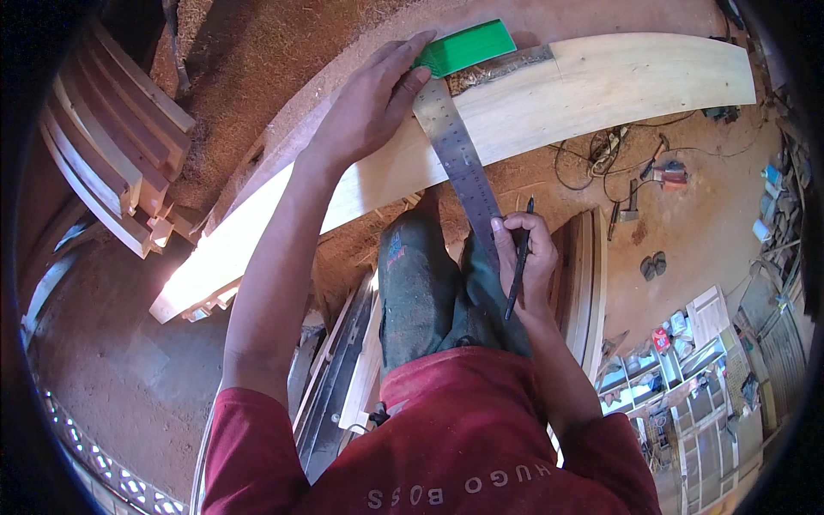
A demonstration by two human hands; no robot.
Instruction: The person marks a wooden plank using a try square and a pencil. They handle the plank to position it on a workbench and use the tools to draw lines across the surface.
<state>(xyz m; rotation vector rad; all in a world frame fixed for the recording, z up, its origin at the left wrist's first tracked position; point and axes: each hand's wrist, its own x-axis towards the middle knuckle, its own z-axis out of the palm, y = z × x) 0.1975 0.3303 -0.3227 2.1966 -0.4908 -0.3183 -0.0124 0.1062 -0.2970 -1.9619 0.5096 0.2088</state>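
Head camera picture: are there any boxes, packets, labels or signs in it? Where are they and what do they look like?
Small packets and boxes: on the white shelves at lower right; red, white and blue, too small to tell more.
Patch: on the dark trouser knee, small, red and blue.
Print: pale letters on the red shirt, bottom middle.
No screens.

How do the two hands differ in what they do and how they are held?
The left hand lies flat with fingers spread, pressing the green handle of the square on the plank; the right hand is curled around a dark pencil.
The left arm is stretched far forward; the right hand stays close to the body, at the lower end of the steel blade.
Both hands touch the square.
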